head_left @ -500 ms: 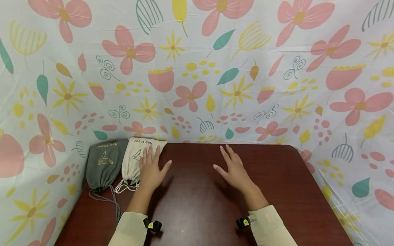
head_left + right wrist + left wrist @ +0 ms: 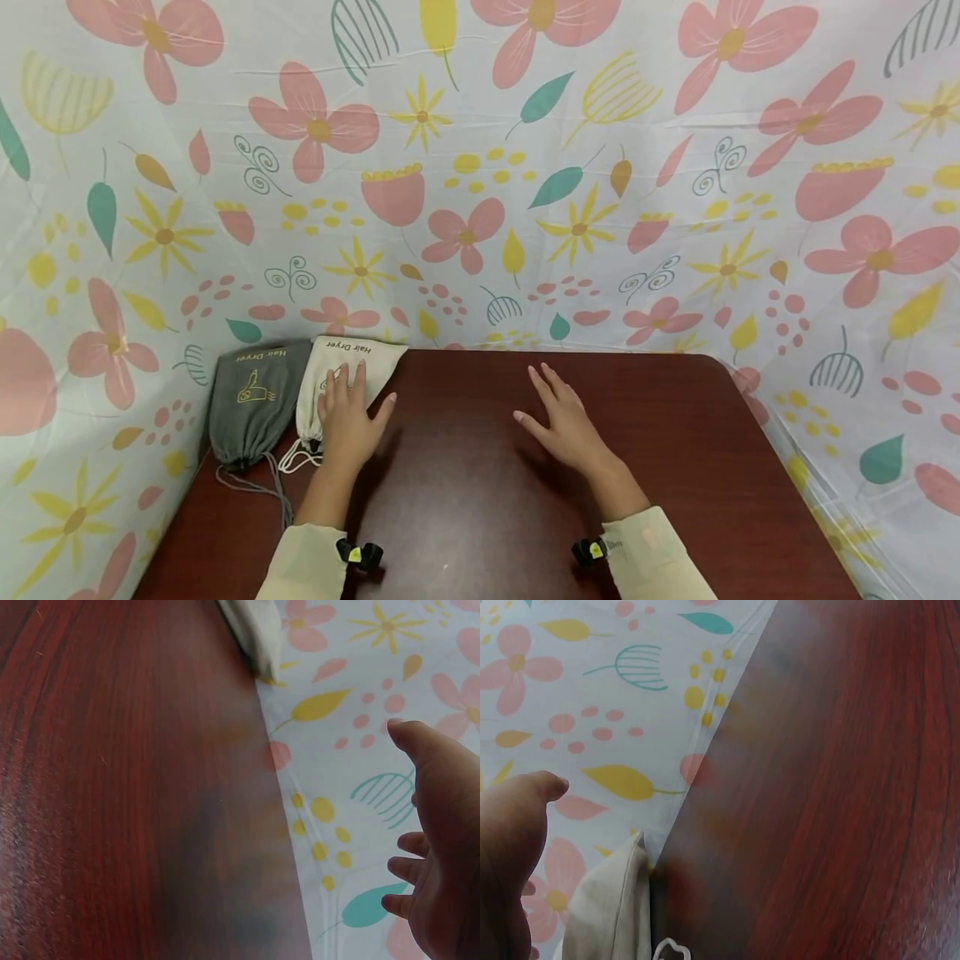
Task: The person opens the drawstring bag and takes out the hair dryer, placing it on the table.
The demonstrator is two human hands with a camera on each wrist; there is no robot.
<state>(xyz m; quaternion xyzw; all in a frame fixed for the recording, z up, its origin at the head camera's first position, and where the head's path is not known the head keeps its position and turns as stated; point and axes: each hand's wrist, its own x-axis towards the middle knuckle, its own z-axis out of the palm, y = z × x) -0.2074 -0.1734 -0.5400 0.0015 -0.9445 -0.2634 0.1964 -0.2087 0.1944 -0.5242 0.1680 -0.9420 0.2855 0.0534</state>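
Observation:
Two drawstring pouches printed "Hair Dryer" lie side by side at the table's far left corner: a grey pouch [image 2: 258, 408] and a cream pouch [image 2: 382, 358]. My left hand [image 2: 348, 425], fingers spread, overlaps the cream pouch in the head view and hides part of its print and drawstring. In the left wrist view the cream pouch [image 2: 607, 907] shows beside the thumb. My right hand [image 2: 567, 425] is held over the middle of the table with fingers extended and nothing in it. The cream pouch's corner [image 2: 259, 637] also appears in the right wrist view.
A dark red wooden table [image 2: 465, 483] spreads out below both hands. Its back edge meets a white floral cloth [image 2: 480, 167] that hangs behind and along the sides. The grey pouch's cord [image 2: 281, 492] trails toward the front. Each wrist wears a black strap [image 2: 360, 554].
My left hand has shifted left and slightly nearer to me, covering more of the cream pouch. The right hand has moved slightly left and toward me. Both pouches stay put.

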